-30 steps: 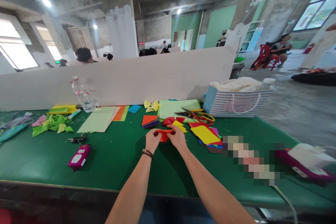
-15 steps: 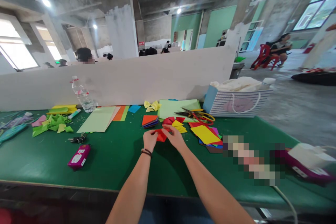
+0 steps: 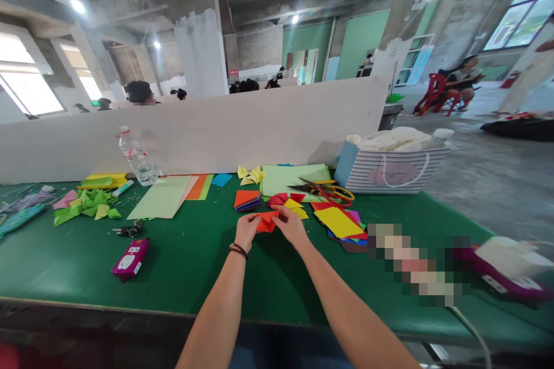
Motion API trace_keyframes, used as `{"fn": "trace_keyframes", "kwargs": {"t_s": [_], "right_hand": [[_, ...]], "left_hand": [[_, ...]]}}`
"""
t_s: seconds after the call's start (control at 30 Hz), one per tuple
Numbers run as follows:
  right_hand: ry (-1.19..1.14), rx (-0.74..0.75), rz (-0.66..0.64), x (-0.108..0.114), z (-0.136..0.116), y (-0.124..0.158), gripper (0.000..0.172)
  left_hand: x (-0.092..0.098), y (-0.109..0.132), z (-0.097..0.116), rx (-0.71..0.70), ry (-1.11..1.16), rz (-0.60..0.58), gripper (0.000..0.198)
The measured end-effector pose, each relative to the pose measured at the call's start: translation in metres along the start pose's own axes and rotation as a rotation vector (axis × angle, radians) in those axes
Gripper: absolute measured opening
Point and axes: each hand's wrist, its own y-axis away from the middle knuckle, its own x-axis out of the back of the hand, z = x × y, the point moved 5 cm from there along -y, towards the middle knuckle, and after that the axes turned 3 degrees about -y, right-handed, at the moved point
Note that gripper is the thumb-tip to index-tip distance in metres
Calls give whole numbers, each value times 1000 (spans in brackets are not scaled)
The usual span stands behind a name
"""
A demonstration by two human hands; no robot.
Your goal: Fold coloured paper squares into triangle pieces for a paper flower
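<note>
Left hand (image 3: 246, 232) and right hand (image 3: 291, 223) pinch folded orange-red paper (image 3: 267, 222)

Each hand has thumb and fingers closed on its own end of the paper, held between the near and far edges of the green surface (image 3: 186, 265). Yellow paper pieces (image 3: 298, 209) lie just beyond the right hand. Scissors (image 3: 320, 187) rest toward the far edge, near a striped bag (image 3: 392, 170).

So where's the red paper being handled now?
Centre of the head view: the red paper is held between the left hand and right hand, near the yellow pieces.
</note>
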Motion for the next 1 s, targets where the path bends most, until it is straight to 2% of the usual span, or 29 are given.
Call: {"fn": "trace_keyframes", "kwargs": {"t_s": [0.23,0.53,0.8,1.0], "right_hand": [[143,-40,18,3,-2,3,29],[243,14,-6,-2,-14,9,12],[263,-16,-3,1,-10,9,8],[228,-22,13,0,-9,9,10]], "left_hand": [[-2,-1,-3,-11,-86,-24,33],[3,-1,4,-115,-248,16,32],[1,5,16,-211,-347,1,27],[3,3,12,-213,-314,46,30]]}}
